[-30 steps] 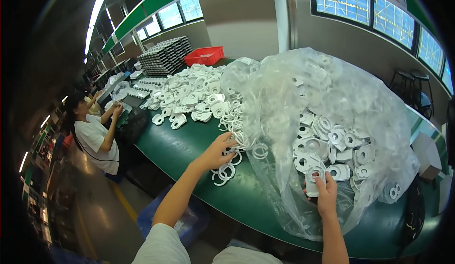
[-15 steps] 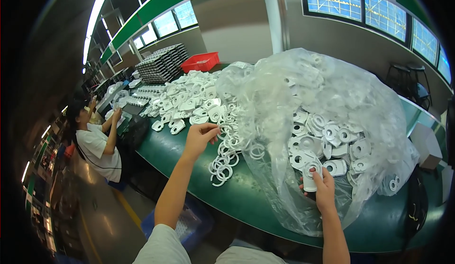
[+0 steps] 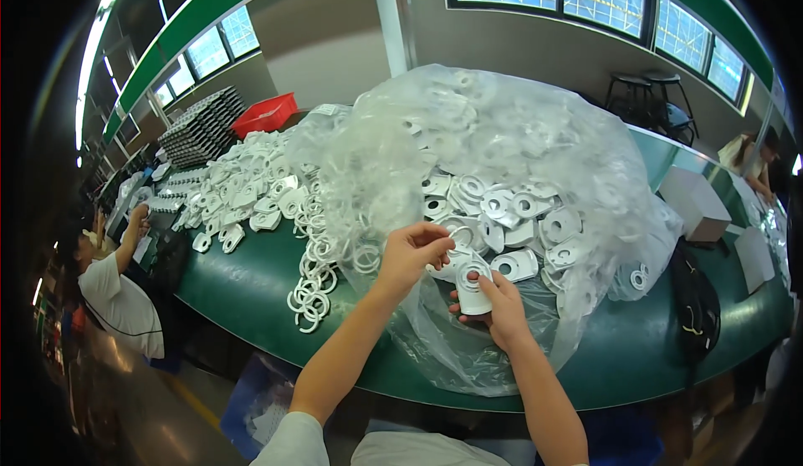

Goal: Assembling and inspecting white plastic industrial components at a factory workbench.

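Between the fingertips of my left hand (image 3: 411,257) is a thin white plastic ring (image 3: 461,233), held just above the part in the other hand. My right hand (image 3: 502,305) grips a white plastic part (image 3: 474,297) with a round opening at its top and a flat lower tab. My thumb lies on its face. Both hands are in front of a large clear plastic bag (image 3: 493,102) full of similar white parts (image 3: 562,225). Left of the bag, a string of loose white rings (image 3: 315,286) lies on the green table (image 3: 242,294).
A heap of white parts (image 3: 242,183) spreads to the left, near stacked grey trays (image 3: 201,127) and a red bin (image 3: 266,115). On the right are a white box (image 3: 694,202) and a black bag (image 3: 696,303). A co-worker (image 3: 117,299) works at the left, another person (image 3: 749,161) at far right.
My left hand has moved right from the loose rings to the part in my right hand, now with a ring in its fingers. The view has turned rightward.
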Motion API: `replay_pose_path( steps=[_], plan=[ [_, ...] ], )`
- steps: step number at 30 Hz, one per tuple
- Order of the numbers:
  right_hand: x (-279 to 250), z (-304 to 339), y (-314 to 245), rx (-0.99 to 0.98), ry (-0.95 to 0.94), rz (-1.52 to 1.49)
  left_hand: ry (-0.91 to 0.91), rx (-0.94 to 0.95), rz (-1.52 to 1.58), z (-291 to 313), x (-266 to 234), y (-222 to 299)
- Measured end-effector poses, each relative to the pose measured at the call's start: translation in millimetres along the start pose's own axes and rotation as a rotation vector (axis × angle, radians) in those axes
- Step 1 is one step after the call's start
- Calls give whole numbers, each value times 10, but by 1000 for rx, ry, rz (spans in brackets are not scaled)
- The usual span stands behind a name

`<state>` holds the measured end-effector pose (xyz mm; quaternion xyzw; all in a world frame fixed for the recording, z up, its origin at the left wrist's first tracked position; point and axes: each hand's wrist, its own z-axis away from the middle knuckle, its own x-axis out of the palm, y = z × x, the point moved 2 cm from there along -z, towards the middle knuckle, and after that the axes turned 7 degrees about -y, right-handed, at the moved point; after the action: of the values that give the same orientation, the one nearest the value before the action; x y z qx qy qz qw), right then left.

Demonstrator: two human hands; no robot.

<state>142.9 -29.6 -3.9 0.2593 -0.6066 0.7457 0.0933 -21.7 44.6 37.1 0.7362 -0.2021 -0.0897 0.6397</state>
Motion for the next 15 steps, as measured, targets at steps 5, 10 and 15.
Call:
replay_pose_path(
  steps=[5, 10, 15],
  plan=[
    [-28, -2, 30, 6, 11, -37, -31, -28, 70, 79, 24, -158],
    [-20, 13, 10, -3, 9, -52, -9, -27, 72, 122, 15, -190],
    [-18, 1, 20, -10, 5, -48, 20, -1, 22, 136, 2, -167]
  ],
)
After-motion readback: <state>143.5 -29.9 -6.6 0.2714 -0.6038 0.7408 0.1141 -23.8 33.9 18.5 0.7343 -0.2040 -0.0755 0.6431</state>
